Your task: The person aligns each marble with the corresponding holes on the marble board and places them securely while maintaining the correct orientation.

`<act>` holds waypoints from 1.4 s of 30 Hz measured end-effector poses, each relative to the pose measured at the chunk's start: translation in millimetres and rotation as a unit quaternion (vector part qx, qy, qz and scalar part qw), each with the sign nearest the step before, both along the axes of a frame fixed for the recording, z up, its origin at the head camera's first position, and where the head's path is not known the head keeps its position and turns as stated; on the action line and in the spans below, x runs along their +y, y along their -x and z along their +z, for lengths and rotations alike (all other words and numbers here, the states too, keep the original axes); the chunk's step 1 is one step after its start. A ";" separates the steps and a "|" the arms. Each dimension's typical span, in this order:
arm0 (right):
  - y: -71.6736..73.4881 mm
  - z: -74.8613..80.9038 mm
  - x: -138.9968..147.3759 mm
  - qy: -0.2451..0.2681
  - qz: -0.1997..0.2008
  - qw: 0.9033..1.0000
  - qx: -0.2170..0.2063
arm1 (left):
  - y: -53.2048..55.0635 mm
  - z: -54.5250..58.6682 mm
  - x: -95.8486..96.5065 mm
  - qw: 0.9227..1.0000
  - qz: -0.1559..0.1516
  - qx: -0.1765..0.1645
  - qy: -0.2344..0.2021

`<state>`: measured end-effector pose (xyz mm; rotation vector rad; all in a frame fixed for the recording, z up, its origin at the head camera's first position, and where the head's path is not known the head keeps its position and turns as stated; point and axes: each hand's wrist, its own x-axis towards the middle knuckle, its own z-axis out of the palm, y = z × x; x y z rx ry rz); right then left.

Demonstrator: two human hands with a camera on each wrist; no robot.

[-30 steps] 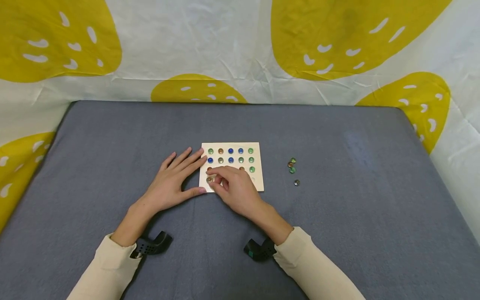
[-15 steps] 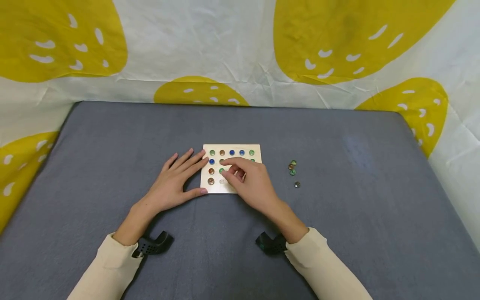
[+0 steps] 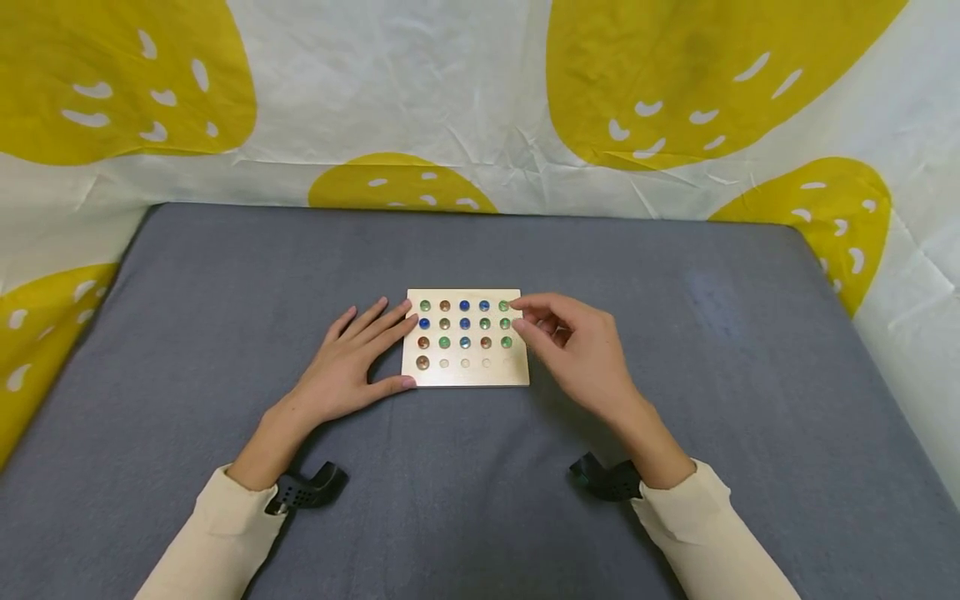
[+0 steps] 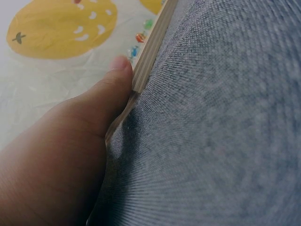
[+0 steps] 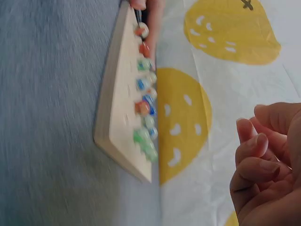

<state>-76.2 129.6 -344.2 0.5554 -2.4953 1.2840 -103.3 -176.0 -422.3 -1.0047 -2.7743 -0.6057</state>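
Pale wooden board (image 3: 465,379) lies flat mid-counter (image 3: 300,250); far three rows filled with glass-looking marbles (image 3: 465,323) in green, blue and amber, near row has one brown marble (image 3: 423,362) at its left end, shallow round hollows (image 3: 465,363) show along the rest. Left hand (image 3: 341,367) is spread wide at the board's left side, fingers and thumb touching it, gripping nothing. Right hand (image 3: 577,346) is at the right edge, fingers half curled, narrow gap between thumb and index, no marble visible in it. For seating marbles I'd brace the near corner with the left thumb, lower each one straight into its hollow, release once settled; round and slick, they'd likely roll if nudged. Raise the fingers over the filled column. Matte grey cloth (image 4: 225,117) should damp rolling. Behind: wrinkled white sheet (image 3: 397,83), yellow fruit-like shapes (image 3: 720,50).
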 end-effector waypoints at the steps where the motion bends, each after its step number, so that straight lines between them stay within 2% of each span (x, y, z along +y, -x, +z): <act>1: -0.5 1.0 4.0 0.002 -0.001 1.000 -0.002 | 0.0 -0.1 0.1 1.000 0.000 0.000 0.000; 15: -10.9 -1.2 65.2 0.023 -0.031 0.999 -0.037 | 0.3 -0.5 2.4 1.000 0.000 0.000 -0.003; 18: -15.2 1.1 72.3 0.019 -0.036 0.998 -0.050 | 0.7 -1.1 2.5 1.000 -0.001 -0.001 -0.004; 21: -20.6 6.8 75.2 -0.006 -0.036 0.998 -0.055 | 1.4 -2.1 2.4 1.000 -0.001 -0.002 -0.003; 25: -21.1 5.1 83.3 -0.032 -0.018 0.997 -0.067 | 1.6 -2.0 2.0 1.000 -0.002 -0.004 -0.005; 34: -11.7 -11.8 100.5 0.003 0.061 0.989 -0.135 | 0.7 -1.8 -0.2 1.000 -0.001 0.001 -0.003; 39: -8.0 -22.1 105.1 0.003 0.094 0.985 -0.148 | 1.0 -1.9 -0.1 1.000 -0.001 0.004 -0.004; 42: -7.0 -26.8 106.7 -0.001 0.097 0.983 -0.155 | 1.1 -2.2 0.5 1.000 0.000 0.004 -0.003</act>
